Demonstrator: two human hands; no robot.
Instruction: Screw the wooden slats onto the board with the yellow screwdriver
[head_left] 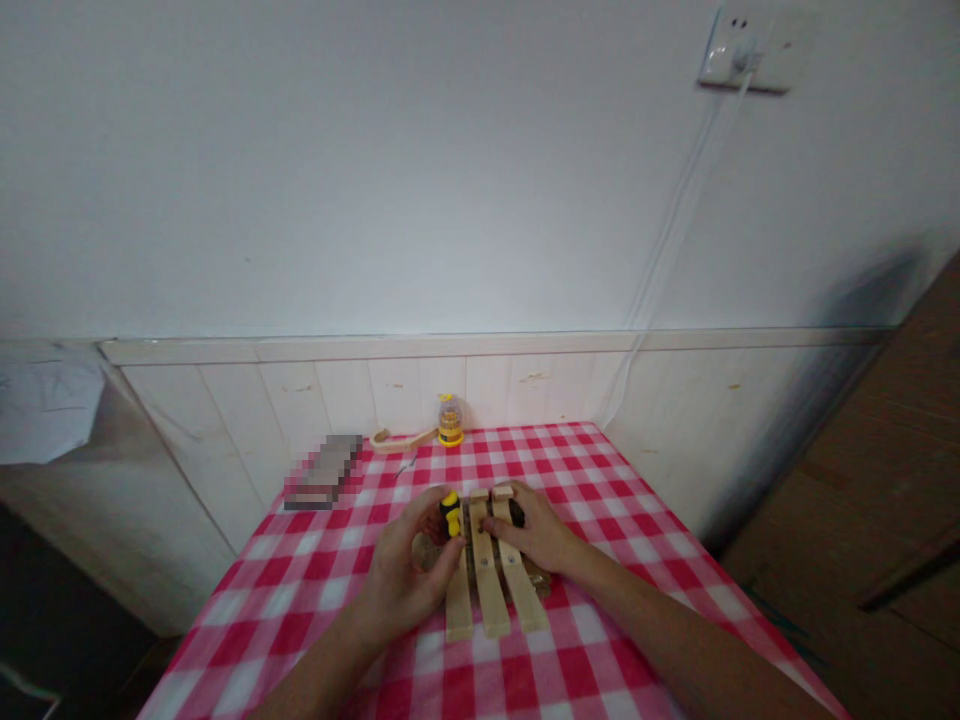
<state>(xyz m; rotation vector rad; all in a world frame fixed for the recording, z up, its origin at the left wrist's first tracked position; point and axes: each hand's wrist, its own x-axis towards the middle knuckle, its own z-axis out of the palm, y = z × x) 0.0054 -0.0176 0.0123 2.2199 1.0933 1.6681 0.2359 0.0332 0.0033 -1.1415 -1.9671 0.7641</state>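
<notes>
A short yellow-and-black screwdriver (451, 512) is held upright between the thumb and fingers of my left hand (397, 570). Its tip is too small to make out. Under and beside it lie three pale wooden slats (491, 595), side by side and fanning out towards me, with small dark screw spots on two of them. My right hand (536, 528) grips the far part of the slats from the right, its thumb across the middle one. Something brown and shiny (540, 580) shows beneath the slats; its kind is unclear.
On the red checked tablecloth (600, 600), a yellow-based bit case (450, 422) stands near the wall. Left of it lie a curved wooden piece (397, 442), a thin metal item (407, 464) and a blurred flat object (326, 472). A cable hangs from the wall socket (750, 50).
</notes>
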